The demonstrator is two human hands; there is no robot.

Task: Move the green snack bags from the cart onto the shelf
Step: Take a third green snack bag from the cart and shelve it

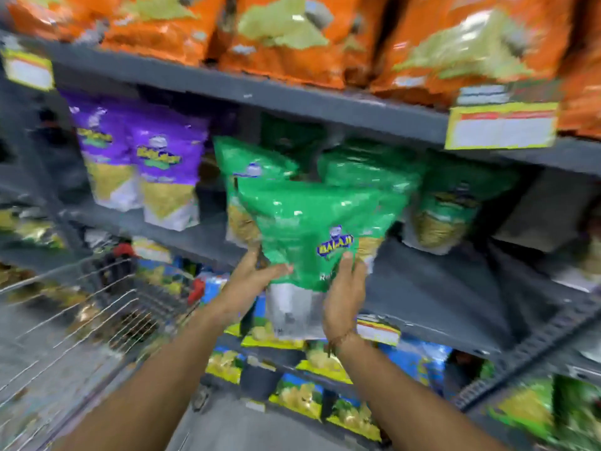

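Note:
I hold a green snack bag upright in front of the middle shelf. My left hand grips its lower left edge and my right hand grips its lower right side. Behind it, several green snack bags stand on the grey shelf. The wire cart sits at the lower left; its contents are blurred. The whole view is motion-blurred.
Purple snack bags stand to the left on the same shelf. Orange bags fill the shelf above. Yellow-and-blue packs line the lower shelf. A yellow price tag hangs on the upper shelf edge. Bare shelf shows at the right.

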